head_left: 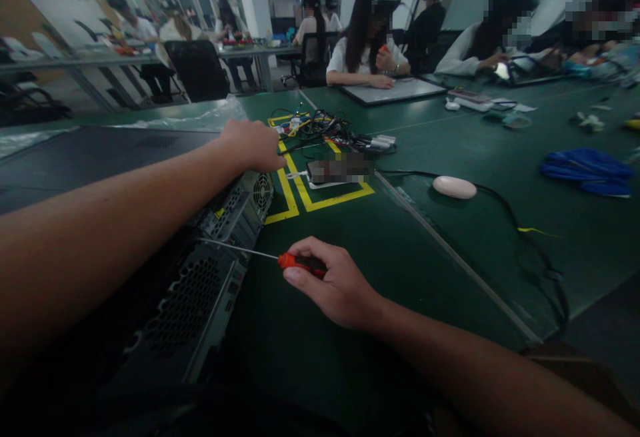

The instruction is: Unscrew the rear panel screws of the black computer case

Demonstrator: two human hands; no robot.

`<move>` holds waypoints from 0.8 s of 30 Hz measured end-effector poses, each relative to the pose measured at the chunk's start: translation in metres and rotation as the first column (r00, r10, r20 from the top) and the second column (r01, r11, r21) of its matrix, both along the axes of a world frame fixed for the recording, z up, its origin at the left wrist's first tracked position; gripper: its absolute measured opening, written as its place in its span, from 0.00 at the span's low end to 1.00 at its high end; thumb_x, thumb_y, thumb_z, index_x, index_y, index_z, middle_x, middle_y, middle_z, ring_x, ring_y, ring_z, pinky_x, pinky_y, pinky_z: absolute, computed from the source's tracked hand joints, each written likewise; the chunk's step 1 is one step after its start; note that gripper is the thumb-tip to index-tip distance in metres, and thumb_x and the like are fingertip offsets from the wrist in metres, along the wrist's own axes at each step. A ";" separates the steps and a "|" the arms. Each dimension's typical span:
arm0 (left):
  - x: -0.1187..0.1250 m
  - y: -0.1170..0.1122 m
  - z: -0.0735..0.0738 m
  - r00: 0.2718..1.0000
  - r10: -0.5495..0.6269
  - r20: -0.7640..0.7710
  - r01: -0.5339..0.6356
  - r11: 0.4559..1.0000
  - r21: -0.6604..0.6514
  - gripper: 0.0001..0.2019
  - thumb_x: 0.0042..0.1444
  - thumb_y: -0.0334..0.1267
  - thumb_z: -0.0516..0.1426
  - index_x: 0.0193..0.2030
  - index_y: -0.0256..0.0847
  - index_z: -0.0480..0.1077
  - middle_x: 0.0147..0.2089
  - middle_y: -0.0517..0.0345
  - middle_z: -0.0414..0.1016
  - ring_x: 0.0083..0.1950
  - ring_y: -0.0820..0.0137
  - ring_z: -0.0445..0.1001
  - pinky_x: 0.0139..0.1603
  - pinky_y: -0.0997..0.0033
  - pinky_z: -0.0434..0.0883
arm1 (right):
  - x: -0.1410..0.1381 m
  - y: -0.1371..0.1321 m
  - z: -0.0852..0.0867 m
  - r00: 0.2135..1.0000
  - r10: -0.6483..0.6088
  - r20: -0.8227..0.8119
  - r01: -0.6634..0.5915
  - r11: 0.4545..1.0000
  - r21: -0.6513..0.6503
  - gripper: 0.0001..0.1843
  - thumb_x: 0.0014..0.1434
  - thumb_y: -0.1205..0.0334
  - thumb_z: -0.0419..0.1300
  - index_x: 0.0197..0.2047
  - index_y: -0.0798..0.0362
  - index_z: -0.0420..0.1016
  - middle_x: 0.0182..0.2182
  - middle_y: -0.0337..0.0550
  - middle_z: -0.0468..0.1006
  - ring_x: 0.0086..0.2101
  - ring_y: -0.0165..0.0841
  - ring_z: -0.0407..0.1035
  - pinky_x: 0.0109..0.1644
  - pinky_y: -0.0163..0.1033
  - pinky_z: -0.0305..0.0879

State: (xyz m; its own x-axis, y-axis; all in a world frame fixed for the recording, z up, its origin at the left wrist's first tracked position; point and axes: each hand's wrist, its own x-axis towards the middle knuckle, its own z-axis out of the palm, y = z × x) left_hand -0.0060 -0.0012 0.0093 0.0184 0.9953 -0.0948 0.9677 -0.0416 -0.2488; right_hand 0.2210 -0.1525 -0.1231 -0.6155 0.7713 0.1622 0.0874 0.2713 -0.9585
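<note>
From where I stand, the right hand (345, 284) grips a screwdriver (305, 264) beside the case (193, 297) on the desk (320, 357), its shaft reaching the case's vented back, while the left hand (253, 146) is at the case's far edge, whether gripping I can't tell, near cables (325, 127) beyond the case.

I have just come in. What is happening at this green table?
A person's right-hand grip holds a screwdriver, its shaft reaching across to a computer case; whether the tip touches is hard to tell. The left-hand grip is at the case's far top edge. Tangled cables lie beyond on the table.
</note>
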 end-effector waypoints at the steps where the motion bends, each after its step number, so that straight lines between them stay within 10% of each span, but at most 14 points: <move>1: -0.001 0.001 0.000 1.000 -0.001 0.002 0.001 1.000 -0.002 0.38 0.67 0.64 0.63 0.75 0.45 0.88 0.70 0.31 0.87 0.73 0.27 0.81 0.73 0.34 0.77 | 0.000 0.000 0.000 1.000 -0.005 0.005 0.005 1.000 0.020 0.10 0.77 0.51 0.72 0.51 0.48 0.85 0.44 0.42 0.87 0.42 0.39 0.78 0.51 0.45 0.73; 24: 0.003 -0.002 -0.001 1.000 0.013 -0.027 -0.013 1.000 0.015 0.36 0.70 0.61 0.64 0.77 0.43 0.86 0.69 0.28 0.87 0.72 0.27 0.82 0.73 0.31 0.77 | -0.003 -0.002 0.000 1.000 0.022 0.007 -0.022 0.999 -0.023 0.11 0.73 0.55 0.73 0.50 0.46 0.75 0.42 0.38 0.83 0.40 0.37 0.76 0.50 0.44 0.72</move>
State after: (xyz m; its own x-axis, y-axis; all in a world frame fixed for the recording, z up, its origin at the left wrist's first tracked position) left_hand -0.0027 -0.0028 0.0084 0.0032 0.9968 -0.0803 0.9611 -0.0253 -0.2751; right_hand 0.2176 -0.1543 -0.1232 -0.6337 0.7607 0.1403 0.0887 0.2516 -0.9638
